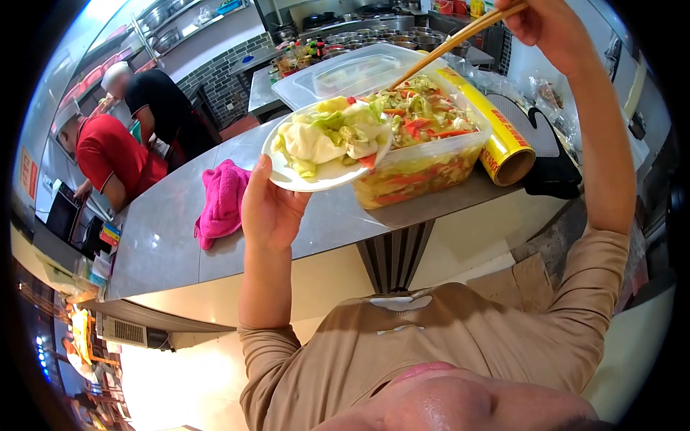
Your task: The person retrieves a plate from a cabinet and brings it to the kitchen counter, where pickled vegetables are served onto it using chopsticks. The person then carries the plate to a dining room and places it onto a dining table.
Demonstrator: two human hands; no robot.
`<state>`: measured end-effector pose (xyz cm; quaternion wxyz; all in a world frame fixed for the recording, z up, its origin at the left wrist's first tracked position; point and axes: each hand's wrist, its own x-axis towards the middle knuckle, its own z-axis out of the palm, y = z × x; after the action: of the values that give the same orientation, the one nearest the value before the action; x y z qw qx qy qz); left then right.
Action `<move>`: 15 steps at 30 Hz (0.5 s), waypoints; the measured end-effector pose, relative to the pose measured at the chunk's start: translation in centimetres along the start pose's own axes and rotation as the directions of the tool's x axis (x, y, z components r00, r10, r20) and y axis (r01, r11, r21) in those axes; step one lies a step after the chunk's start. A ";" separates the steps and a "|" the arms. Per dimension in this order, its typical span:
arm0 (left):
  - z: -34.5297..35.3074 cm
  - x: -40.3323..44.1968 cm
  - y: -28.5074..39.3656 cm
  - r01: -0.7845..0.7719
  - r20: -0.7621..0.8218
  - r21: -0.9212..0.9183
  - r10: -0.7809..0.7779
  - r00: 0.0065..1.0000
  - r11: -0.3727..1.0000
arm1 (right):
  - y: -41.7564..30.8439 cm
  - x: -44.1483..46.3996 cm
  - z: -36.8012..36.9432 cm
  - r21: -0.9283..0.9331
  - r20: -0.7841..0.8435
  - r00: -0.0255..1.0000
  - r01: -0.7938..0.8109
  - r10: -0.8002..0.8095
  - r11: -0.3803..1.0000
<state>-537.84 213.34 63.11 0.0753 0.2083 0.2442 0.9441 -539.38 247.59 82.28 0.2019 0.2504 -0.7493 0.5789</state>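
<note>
My left hand (pixel 273 208) holds a white plate (pixel 298 179) by its near-left edge, thumb on the rim. Pale cabbage with a few orange-red pieces (pixel 327 136) is heaped on the plate. High at the right, my right hand (pixel 543 32) grips a pair of wooden chopsticks (pixel 460 39), whose tips reach down into a clear plastic tub (pixel 424 183). The tub is full of sliced vegetables (pixel 424 108), green, pale and orange, in liquid. The plate overlaps the tub's left side in view. A translucent lid (pixel 309 82) lies behind the plate.
A pink cloth (pixel 221 201) lies on the grey counter (pixel 165 223). Right of the tub are a yellow film roll (pixel 503 144) and a black-and-grey item (pixel 550 158). Two people (pixel 118 154) bend over at the left. Metal bowls (pixel 388 36) and condiment bottles (pixel 313 50) stand behind.
</note>
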 end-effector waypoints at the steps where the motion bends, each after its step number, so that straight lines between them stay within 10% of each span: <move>1: 0.0 0.0 0.0 -0.002 -0.008 0.002 0.002 1.000 1.000 | 1.0 -0.4 0.2 -0.091 -0.034 0.999 0.001 -0.004 0.996; 3: 0.0 -0.1 0.0 -0.007 -0.020 0.005 0.007 1.000 1.000 | 3.9 0.4 -4.0 -0.290 0.189 0.978 -0.027 0.085 0.957; 15: 0.0 0.1 0.0 0.009 0.009 0.039 -0.010 1.000 0.999 | 7.1 -1.8 1.0 -0.418 0.169 0.981 0.161 -0.098 0.894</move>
<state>-537.92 213.34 63.10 0.0769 0.2131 0.2633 0.9377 -542.30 248.28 75.50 0.2358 0.2902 -0.8525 0.3652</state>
